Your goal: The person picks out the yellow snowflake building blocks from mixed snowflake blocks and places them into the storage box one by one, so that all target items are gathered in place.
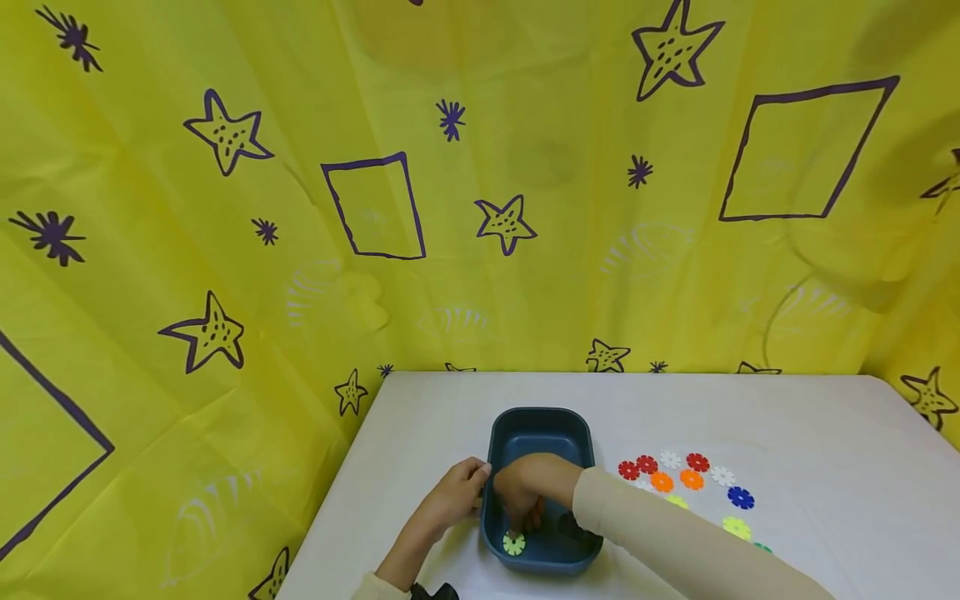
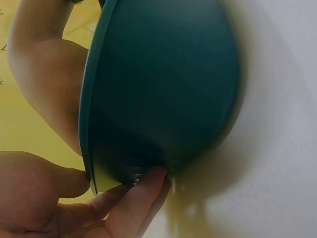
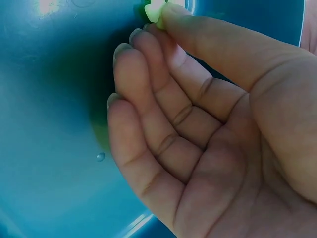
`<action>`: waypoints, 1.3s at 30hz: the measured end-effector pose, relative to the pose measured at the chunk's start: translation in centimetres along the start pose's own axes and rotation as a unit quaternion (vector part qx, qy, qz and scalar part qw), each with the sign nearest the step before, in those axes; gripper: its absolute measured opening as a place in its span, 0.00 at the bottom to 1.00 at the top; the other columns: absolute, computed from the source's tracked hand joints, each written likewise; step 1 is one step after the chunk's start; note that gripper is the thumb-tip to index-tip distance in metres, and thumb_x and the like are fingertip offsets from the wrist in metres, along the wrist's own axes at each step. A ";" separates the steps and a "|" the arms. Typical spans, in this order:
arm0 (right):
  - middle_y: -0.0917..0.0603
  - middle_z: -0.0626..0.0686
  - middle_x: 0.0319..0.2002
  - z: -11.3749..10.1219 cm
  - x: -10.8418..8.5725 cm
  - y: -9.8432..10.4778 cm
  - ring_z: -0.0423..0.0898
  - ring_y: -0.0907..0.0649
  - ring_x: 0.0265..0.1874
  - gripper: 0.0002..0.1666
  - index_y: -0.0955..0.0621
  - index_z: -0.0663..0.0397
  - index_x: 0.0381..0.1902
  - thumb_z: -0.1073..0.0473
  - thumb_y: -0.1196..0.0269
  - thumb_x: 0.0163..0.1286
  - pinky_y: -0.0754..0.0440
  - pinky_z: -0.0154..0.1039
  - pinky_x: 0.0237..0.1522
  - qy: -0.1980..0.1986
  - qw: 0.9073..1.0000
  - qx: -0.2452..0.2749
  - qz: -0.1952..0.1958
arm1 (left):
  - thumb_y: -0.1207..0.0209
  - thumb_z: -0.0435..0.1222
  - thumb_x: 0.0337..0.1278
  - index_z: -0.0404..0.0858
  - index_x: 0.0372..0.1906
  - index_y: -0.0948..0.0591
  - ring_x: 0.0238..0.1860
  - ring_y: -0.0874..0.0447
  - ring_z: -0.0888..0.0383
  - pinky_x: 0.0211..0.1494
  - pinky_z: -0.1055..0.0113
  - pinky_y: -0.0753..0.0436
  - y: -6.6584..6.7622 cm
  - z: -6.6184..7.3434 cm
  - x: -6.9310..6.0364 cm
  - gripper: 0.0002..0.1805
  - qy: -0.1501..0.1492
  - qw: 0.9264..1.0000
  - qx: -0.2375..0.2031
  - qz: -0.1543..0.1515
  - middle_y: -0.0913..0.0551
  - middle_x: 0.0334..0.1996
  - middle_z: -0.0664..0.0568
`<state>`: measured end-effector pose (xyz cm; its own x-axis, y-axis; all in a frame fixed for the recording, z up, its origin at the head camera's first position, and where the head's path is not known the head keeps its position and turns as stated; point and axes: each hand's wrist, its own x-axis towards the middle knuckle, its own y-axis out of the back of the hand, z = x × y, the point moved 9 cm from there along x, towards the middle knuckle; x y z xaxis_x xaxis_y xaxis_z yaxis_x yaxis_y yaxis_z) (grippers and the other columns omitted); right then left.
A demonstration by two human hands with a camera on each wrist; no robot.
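A dark teal basin (image 1: 543, 442) stands on the white table. On its left side, the left hand (image 1: 453, 493) grips the rim; in the left wrist view that hand (image 2: 74, 208) has its thumb at the rim and its fingers against the outer wall of the basin (image 2: 163, 79). The right hand (image 1: 528, 490) reaches inside, over the front left part. A yellow-green notched disc (image 1: 513, 543) is at its fingertips. From the right wrist, the hand (image 3: 198, 114) pinches the disc (image 3: 157, 11) between thumb and index finger, its other fingers curled above the basin floor (image 3: 49, 139).
Right of the basin lie several notched discs: red (image 1: 697, 462), orange (image 1: 692, 479), white (image 1: 722, 476), blue (image 1: 741, 497) and yellow-green (image 1: 737, 527). The right sleeve (image 1: 667, 533) crosses the basin's right rim. Behind the table (image 1: 450, 396) hangs a yellow patterned curtain (image 1: 555, 283).
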<state>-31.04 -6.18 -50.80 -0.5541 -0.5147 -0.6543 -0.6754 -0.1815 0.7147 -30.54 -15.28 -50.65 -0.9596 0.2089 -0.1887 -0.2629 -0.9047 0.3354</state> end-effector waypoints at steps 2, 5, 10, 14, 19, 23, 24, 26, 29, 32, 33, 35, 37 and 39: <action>0.11 0.49 0.24 0.0 0.0 0.0 0.41 0.13 0.25 0.14 0.12 0.55 0.26 0.53 0.26 0.69 0.14 0.35 0.35 0.000 1.000 -0.003 0.000 | 0.52 0.42 0.85 0.31 0.53 0.21 0.49 0.17 0.52 0.47 0.54 0.11 0.0 0.0 0.0 0.17 -0.001 1.000 -0.001 -0.001 0.18 0.44 0.47; 0.11 0.49 0.24 -0.1 -0.1 0.1 0.41 0.13 0.25 0.15 0.12 0.55 0.26 0.53 0.26 0.70 0.14 0.35 0.36 0.000 1.000 -0.005 0.004 | 0.52 0.42 0.86 0.31 0.53 0.22 0.48 0.18 0.53 0.47 0.54 0.12 0.0 0.1 0.0 0.17 -0.003 1.000 -0.004 -0.004 0.18 0.44 0.47; 0.12 0.49 0.23 -0.1 -0.4 0.4 0.41 0.13 0.25 0.15 0.12 0.55 0.25 0.53 0.25 0.69 0.13 0.36 0.38 -0.002 1.000 -0.008 0.016 | 0.53 0.42 0.86 0.31 0.52 0.22 0.48 0.17 0.53 0.46 0.55 0.12 -0.1 0.2 -0.1 0.17 -0.007 1.000 -0.008 -0.008 0.18 0.44 0.47; 0.12 0.49 0.23 -0.2 -0.5 0.4 0.41 0.14 0.25 0.16 0.12 0.55 0.24 0.53 0.25 0.69 0.13 0.36 0.37 -0.001 1.000 -0.012 0.023 | 0.52 0.41 0.86 0.30 0.51 0.22 0.46 0.17 0.54 0.45 0.56 0.12 -0.1 0.2 -0.1 0.17 -0.011 1.000 -0.007 -0.006 0.18 0.43 0.47; 0.12 0.49 0.22 -0.2 -0.5 0.5 0.41 0.14 0.24 0.15 0.12 0.55 0.25 0.54 0.25 0.69 0.14 0.36 0.37 -0.004 0.999 -0.013 0.030 | 0.52 0.41 0.86 0.30 0.52 0.22 0.45 0.18 0.54 0.45 0.57 0.12 -0.2 0.3 -0.1 0.17 -0.008 1.000 -0.004 -0.006 0.18 0.42 0.47; 0.13 0.49 0.22 -0.2 -0.5 0.5 0.41 0.14 0.24 0.15 0.13 0.54 0.25 0.54 0.25 0.68 0.14 0.36 0.37 -0.005 0.999 -0.016 0.036 | 0.52 0.41 0.85 0.30 0.52 0.22 0.47 0.17 0.54 0.46 0.56 0.12 -0.2 0.3 -0.2 0.17 -0.004 1.000 -0.007 -0.006 0.18 0.43 0.46; 0.13 0.49 0.22 -0.2 -0.5 0.5 0.41 0.15 0.24 0.15 0.13 0.54 0.25 0.53 0.25 0.68 0.14 0.36 0.36 -0.005 0.999 -0.018 0.037 | 0.52 0.41 0.85 0.30 0.52 0.22 0.47 0.17 0.54 0.46 0.55 0.11 -0.1 0.3 -0.2 0.17 -0.004 1.000 -0.007 -0.006 0.18 0.43 0.46; 0.13 0.49 0.22 -0.2 -0.5 0.5 0.41 0.15 0.24 0.15 0.13 0.53 0.25 0.53 0.24 0.68 0.14 0.36 0.36 -0.006 0.999 -0.019 0.041 | 0.52 0.41 0.85 0.30 0.52 0.22 0.47 0.17 0.53 0.47 0.55 0.11 -0.1 0.3 -0.2 0.17 -0.004 1.000 -0.005 -0.005 0.18 0.43 0.46; 0.13 0.48 0.22 -0.2 -0.5 0.5 0.41 0.15 0.24 0.14 0.13 0.53 0.25 0.53 0.24 0.68 0.14 0.36 0.36 -0.008 0.999 -0.019 0.047 | 0.52 0.42 0.85 0.31 0.52 0.22 0.47 0.17 0.53 0.47 0.54 0.11 -0.1 0.3 -0.1 0.17 -0.005 1.000 -0.003 -0.004 0.18 0.43 0.46; 0.13 0.48 0.23 -0.2 -0.5 0.6 0.41 0.15 0.24 0.14 0.13 0.52 0.25 0.52 0.24 0.68 0.15 0.35 0.35 -0.007 0.998 -0.021 0.053 | 0.52 0.41 0.86 0.31 0.52 0.22 0.47 0.17 0.53 0.46 0.55 0.11 -0.1 0.3 -0.1 0.17 -0.005 1.000 -0.002 -0.002 0.18 0.43 0.46; 0.13 0.48 0.23 -0.2 -0.5 0.6 0.41 0.15 0.24 0.14 0.13 0.52 0.25 0.52 0.24 0.68 0.16 0.35 0.35 -0.006 0.998 -0.020 0.054 | 0.52 0.41 0.85 0.31 0.52 0.22 0.47 0.17 0.53 0.46 0.55 0.11 -0.1 0.3 -0.1 0.17 -0.005 1.000 0.000 -0.001 0.18 0.43 0.46; 0.14 0.48 0.23 -0.2 -0.6 0.6 0.41 0.15 0.24 0.15 0.14 0.52 0.25 0.52 0.24 0.68 0.16 0.34 0.34 0.000 0.999 -0.011 0.052 | 0.52 0.41 0.85 0.31 0.51 0.22 0.46 0.17 0.54 0.45 0.56 0.11 -0.1 0.3 -0.1 0.16 -0.005 1.000 0.000 0.000 0.18 0.43 0.46; 0.14 0.47 0.23 0.0 -0.7 0.8 0.40 0.16 0.24 0.15 0.14 0.52 0.25 0.52 0.25 0.68 0.17 0.34 0.33 0.010 0.999 -0.003 0.051 | 0.52 0.41 0.85 0.30 0.51 0.22 0.46 0.17 0.54 0.45 0.56 0.11 -0.1 0.4 -0.1 0.16 -0.006 1.000 -0.002 0.000 0.18 0.42 0.46; 0.14 0.47 0.24 0.3 -1.0 1.1 0.40 0.15 0.24 0.14 0.14 0.51 0.26 0.52 0.26 0.69 0.17 0.33 0.33 0.021 0.998 0.011 0.050 | 0.52 0.40 0.85 0.30 0.51 0.22 0.45 0.17 0.54 0.44 0.57 0.11 -0.1 0.4 -0.1 0.16 -0.008 1.000 -0.005 0.000 0.18 0.42 0.46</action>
<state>-31.44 -5.61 -49.45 -0.5988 -0.5636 -0.5690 -0.6286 -0.1095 0.7700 -30.40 -15.05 -50.33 -0.9611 0.2149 -0.1737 -0.2621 -0.9079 0.3270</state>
